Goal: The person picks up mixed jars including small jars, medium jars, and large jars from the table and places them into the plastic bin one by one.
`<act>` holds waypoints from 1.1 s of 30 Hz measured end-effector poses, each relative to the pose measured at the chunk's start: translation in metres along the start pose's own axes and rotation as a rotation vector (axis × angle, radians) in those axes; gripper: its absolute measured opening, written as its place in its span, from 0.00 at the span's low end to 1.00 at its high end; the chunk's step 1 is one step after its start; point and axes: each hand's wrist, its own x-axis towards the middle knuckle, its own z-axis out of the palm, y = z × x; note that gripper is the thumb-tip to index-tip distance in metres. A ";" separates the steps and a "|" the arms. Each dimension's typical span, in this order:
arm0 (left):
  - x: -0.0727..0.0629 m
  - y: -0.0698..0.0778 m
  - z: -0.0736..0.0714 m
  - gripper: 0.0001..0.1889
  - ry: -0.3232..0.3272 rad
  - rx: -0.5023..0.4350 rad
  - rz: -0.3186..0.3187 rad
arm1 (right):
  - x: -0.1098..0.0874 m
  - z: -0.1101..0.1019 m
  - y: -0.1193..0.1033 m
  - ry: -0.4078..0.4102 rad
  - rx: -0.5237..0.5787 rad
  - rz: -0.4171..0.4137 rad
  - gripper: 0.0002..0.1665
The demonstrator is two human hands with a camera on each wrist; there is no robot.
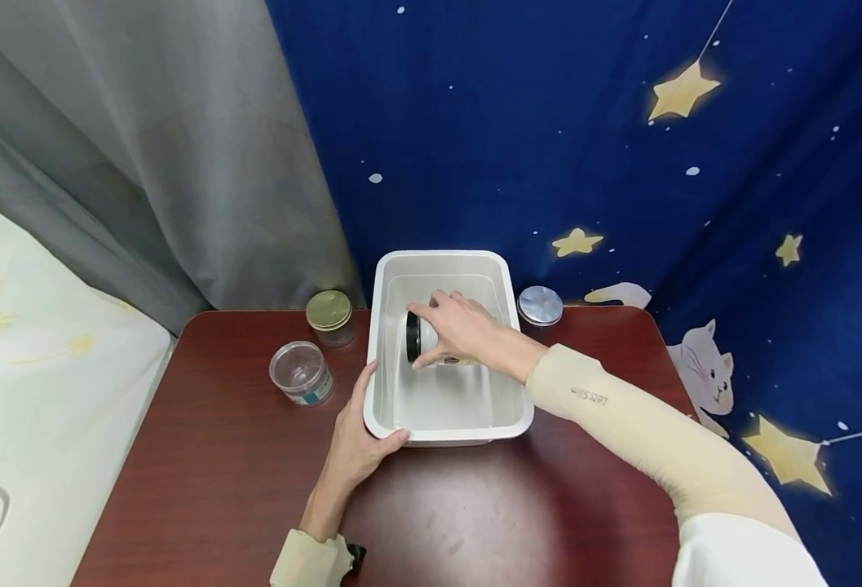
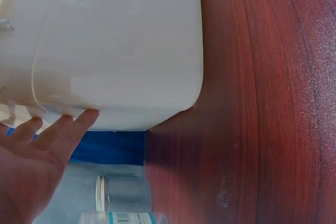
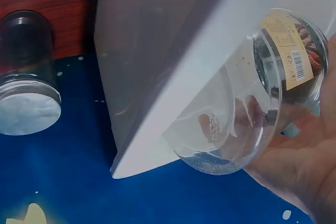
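A white rectangular plastic basin stands on the table. My left hand grips its near left corner, thumb on the front rim and fingers along the left side; the left wrist view shows those fingertips against the basin's wall. My right hand reaches over the basin and holds a clear plastic jar on its side, its black lid facing left. In the right wrist view the jar shows a yellowish label with a barcode. Whether it touches the basin floor I cannot tell.
Left of the basin stand a jar with a gold lid and a lidless clear jar. A jar with a silver lid stands behind right. Blue and grey curtains hang behind the dark red table.
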 end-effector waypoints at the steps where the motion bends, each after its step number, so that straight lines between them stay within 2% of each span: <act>1: 0.000 -0.001 0.000 0.58 0.001 0.003 0.002 | 0.002 0.000 0.000 -0.006 -0.002 0.005 0.61; 17: 0.000 0.000 0.001 0.57 0.004 0.007 -0.004 | 0.029 -0.006 0.006 -0.025 0.049 0.049 0.60; 25: 0.000 0.001 0.001 0.57 -0.003 -0.019 -0.010 | 0.046 0.004 0.004 -0.088 0.086 0.082 0.59; 33: 0.000 0.000 0.000 0.57 0.000 -0.025 -0.013 | 0.054 0.005 0.003 -0.040 0.074 0.068 0.59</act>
